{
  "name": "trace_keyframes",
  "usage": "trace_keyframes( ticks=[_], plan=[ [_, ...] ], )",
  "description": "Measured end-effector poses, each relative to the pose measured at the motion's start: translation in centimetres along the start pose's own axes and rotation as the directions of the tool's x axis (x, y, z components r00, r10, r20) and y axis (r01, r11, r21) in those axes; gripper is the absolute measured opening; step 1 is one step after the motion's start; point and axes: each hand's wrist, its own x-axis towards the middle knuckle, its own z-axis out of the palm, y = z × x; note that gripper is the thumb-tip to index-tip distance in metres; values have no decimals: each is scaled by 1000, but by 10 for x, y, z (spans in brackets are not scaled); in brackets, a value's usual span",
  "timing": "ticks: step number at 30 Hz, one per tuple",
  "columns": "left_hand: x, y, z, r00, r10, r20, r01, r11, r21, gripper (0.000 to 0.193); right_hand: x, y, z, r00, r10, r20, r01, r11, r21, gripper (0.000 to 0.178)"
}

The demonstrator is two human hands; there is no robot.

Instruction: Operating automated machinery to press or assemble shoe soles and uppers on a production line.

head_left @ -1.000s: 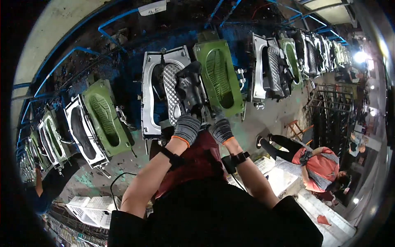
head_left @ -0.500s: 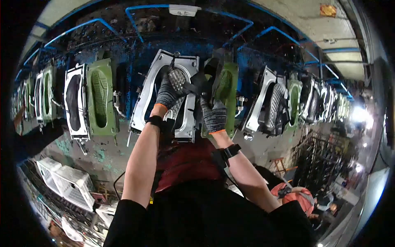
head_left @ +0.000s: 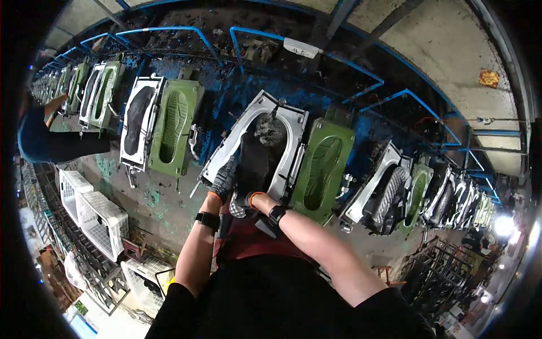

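Both my hands wear grey knit gloves with orange cuffs. My left hand (head_left: 224,179) grips the left side of a black sole-shaped piece (head_left: 255,161). My right hand (head_left: 244,201) is at the near end of that piece, its fingers mostly hidden. A small patch with a checkered pattern shows beside it. The black piece lies over a silver mould half (head_left: 294,133), covering much of its middle. Beyond its far end, a rough grey lump (head_left: 270,130) sits inside the frame. To the right, joined alongside, is a green mould half (head_left: 324,169) with a ribbed foot-shaped hollow.
More silver and green moulds (head_left: 175,124) stand in a row on both sides. Blue pipe rails (head_left: 262,33) run behind them. White plastic crates (head_left: 101,217) stand on the floor at left. Another person (head_left: 39,133) works at the far left. Dark racks (head_left: 440,265) stand at lower right.
My right hand has come down and left, toward my body. The black piece now lies along the silver mould where diamond-patterned surface showed before. The view has turned, shifting the moulds.
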Motion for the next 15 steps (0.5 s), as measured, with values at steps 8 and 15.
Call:
trace_keyframes(
  ticks=[8,15],
  plan=[
    [31,88,9,821,-568,-64,564,823,-71,57,37,71,-114,908,418,31,-385,805,451,54],
    [30,20,42,984,-176,-43,113,782,-613,58,1,52,-102,696,717,-45,-631,640,439,28]
  ],
)
